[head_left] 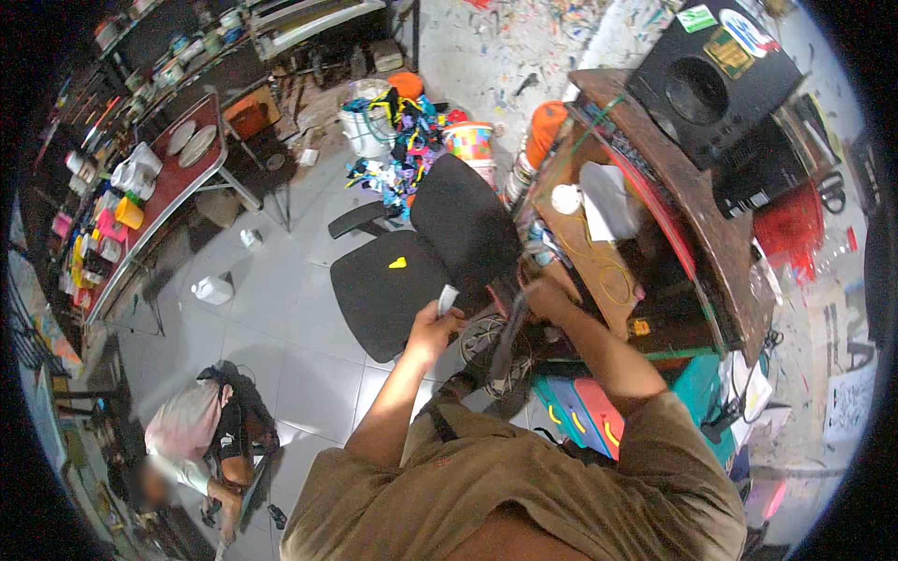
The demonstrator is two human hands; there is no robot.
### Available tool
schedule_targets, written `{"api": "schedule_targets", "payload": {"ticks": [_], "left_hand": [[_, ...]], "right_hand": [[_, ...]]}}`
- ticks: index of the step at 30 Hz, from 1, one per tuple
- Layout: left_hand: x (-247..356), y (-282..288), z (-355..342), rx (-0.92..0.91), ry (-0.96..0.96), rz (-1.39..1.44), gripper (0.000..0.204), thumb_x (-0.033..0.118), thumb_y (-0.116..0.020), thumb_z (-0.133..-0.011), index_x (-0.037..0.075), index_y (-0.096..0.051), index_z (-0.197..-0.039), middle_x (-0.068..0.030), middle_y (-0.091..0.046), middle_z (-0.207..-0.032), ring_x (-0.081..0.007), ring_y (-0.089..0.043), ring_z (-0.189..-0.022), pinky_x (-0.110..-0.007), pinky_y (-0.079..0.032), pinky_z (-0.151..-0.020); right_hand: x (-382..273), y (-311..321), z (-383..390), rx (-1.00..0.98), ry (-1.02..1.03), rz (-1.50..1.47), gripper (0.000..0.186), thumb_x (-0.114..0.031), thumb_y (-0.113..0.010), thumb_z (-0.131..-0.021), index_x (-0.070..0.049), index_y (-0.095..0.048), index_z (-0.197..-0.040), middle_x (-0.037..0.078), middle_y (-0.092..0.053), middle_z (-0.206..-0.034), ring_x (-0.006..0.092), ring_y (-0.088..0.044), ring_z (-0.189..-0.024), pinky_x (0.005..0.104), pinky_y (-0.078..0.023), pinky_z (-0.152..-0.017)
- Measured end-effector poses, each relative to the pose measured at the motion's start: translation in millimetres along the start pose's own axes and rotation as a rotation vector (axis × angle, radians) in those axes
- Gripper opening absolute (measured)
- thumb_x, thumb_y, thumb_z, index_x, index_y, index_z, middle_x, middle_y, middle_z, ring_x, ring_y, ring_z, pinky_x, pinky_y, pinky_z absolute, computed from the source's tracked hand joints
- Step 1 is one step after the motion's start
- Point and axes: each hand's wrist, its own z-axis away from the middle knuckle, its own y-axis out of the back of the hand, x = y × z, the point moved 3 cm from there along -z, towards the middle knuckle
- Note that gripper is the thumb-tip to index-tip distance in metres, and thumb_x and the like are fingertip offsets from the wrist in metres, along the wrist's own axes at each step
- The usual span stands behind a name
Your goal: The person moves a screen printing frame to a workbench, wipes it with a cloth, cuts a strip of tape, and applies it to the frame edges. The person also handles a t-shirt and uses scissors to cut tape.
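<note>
My left hand (pixel 432 335) is closed around a small whitish flat piece (pixel 448 299), held upright in front of the black office chair (pixel 383 294). What kind of piece it is I cannot make out. My right hand (pixel 550 299) reaches to the near left edge of the wooden desk (pixel 613 276). Its fingers are blurred, and a dark, long shape (pixel 511 338) hangs just below them; whether the hand grips it does not show. Beneath my hands stands a round wire-like frame (pixel 481 342). A small yellow scrap (pixel 398 263) lies on the chair seat.
A colourful drawer unit (pixel 585 411) stands by my right side. A large black speaker (pixel 711 89) rests on the desk. Behind the chair are a heap of coloured scraps (pixel 412 131) and buckets. At left, a red table (pixel 178 187) holds bottles; a person (pixel 192 425) bends at lower left.
</note>
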Motion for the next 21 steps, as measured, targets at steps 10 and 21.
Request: {"api": "schedule_targets", "payload": {"ticks": [10,21], "left_hand": [[37,-9,23,0.161,-0.231,0.128,0.024,-0.003,-0.042,-0.066,0.001,-0.049,-0.089,-0.0055,-0.054,-0.079,-0.0129,-0.051,-0.070,-0.024,-0.040,-0.065],[106,-188,105,-0.956,-0.083,0.507,0.037,-0.002,-0.044,-0.066,0.000,-0.038,-0.102,-0.0120,-0.049,-0.097,-0.0208,-0.052,-0.086,-0.030,-0.042,-0.079]], "right_hand": [[36,234,-59,1.053,-0.112,-0.935,0.047,-0.012,-0.058,-0.071,0.001,-0.042,-0.113,0.014,-0.055,-0.098,0.0198,-0.054,-0.088,0.0294,-0.042,-0.078],[-111,54,252,0.741,-0.378,-1.151,0.015,-0.004,-0.051,-0.075,-0.002,-0.056,-0.088,0.003,-0.055,-0.078,0.0122,-0.049,-0.071,0.0273,-0.042,-0.065]]}}
